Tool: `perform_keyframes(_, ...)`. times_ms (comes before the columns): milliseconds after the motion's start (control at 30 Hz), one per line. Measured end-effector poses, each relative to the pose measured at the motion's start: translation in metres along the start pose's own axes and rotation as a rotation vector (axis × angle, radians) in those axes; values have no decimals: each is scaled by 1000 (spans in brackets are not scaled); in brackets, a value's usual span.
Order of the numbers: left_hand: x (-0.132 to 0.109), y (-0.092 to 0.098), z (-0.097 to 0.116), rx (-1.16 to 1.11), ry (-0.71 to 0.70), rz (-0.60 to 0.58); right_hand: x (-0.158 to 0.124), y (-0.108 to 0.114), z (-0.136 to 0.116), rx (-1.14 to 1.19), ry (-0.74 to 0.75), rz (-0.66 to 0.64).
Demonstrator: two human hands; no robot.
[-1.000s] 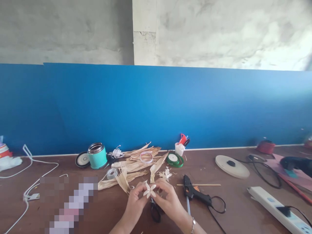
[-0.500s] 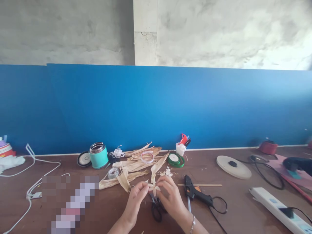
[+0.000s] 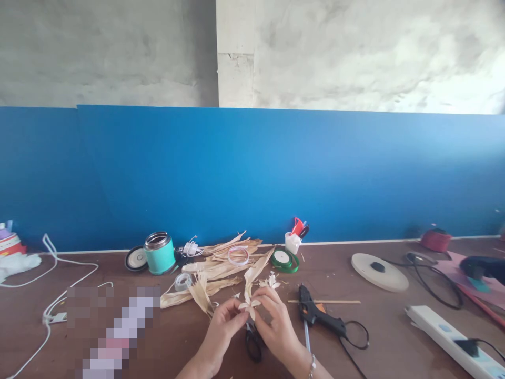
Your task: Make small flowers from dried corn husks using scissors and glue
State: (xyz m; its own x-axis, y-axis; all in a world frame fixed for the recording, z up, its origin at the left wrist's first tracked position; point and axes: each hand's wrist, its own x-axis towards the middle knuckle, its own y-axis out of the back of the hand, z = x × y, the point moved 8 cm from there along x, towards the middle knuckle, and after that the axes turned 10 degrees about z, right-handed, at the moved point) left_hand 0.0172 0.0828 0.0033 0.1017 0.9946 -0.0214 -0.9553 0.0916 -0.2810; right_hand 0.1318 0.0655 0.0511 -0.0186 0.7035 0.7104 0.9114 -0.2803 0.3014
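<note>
A small pale husk flower (image 3: 248, 304) with pointed petals is between my two hands, above the brown table. My left hand (image 3: 224, 327) is closed, thumb and fingertips pinching at the flower's lower left side. On the other side, my right hand (image 3: 276, 320) has its fingers curled round and pinches the flower's right edge. Under the hands lies a pair of dark-handled scissors (image 3: 253, 345), its blades partly hidden. Just beyond, dried corn husks (image 3: 215, 269) are spread out, and another whitish flower (image 3: 270, 281) rests behind my right fingers.
To the right are a black glue gun (image 3: 323, 315), a thin wooden stick (image 3: 343, 302), a round lid (image 3: 381, 273) and a white power strip (image 3: 450, 329). Farther back stand a turquoise jar (image 3: 160, 255), green ribbon (image 3: 291, 260) and a white cup (image 3: 292, 242) with pens.
My left hand has shifted right, bringing its fingertips against the flower's lower petals. The flower sits slightly lower and is turned a little. My right hand has barely moved.
</note>
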Motion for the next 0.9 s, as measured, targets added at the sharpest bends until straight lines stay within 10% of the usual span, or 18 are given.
perform_keyframes(900, -1, 1, 17, -56, -24, 5, 2, -3, -1, 50, -16, -81)
